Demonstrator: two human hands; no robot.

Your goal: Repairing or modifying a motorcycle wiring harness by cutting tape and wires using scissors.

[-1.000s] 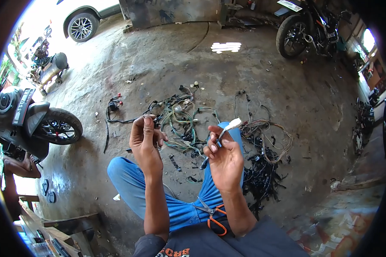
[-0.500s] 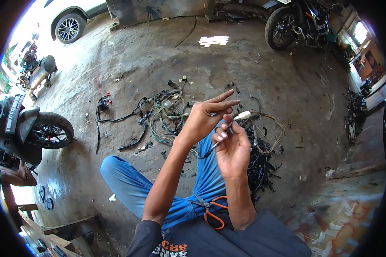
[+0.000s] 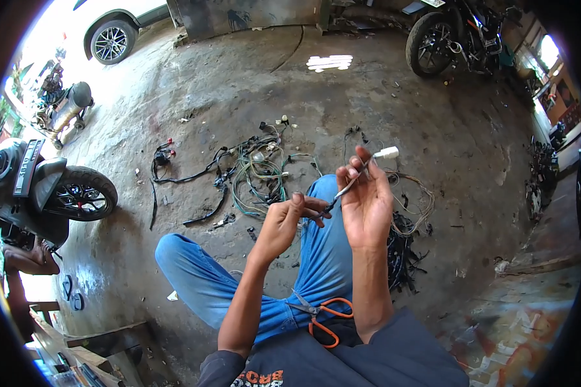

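A short grey wire lead [image 3: 346,188] runs slantwise between my hands, with a white plastic connector [image 3: 387,152] at its upper right end. My right hand [image 3: 368,209], palm turned up, pinches the lead just below that connector. Lower down, the fingers of my left hand [image 3: 281,226] close around the lead's dark, taped-looking end. Scissors with orange handles [image 3: 314,311] lie on my lap, blades apart. Past my knees, a tangled wiring harness [image 3: 239,171] with black sleeves, green wires and small connectors spreads over the floor.
Beside my right knee lie a loop of brown wires [image 3: 426,200] and a heap of black wiring [image 3: 403,258]. Motorcycles stand at the left [image 3: 77,193] and far right [image 3: 432,45]. A car wheel [image 3: 113,42] shows far left. Sandals [image 3: 77,301] and a bench [image 3: 103,342] are nearer.
My left hand has come down from beside the connector to the lead's dark lower end and closed there. My right hand, still pinching the lead, has shifted slightly up and right.
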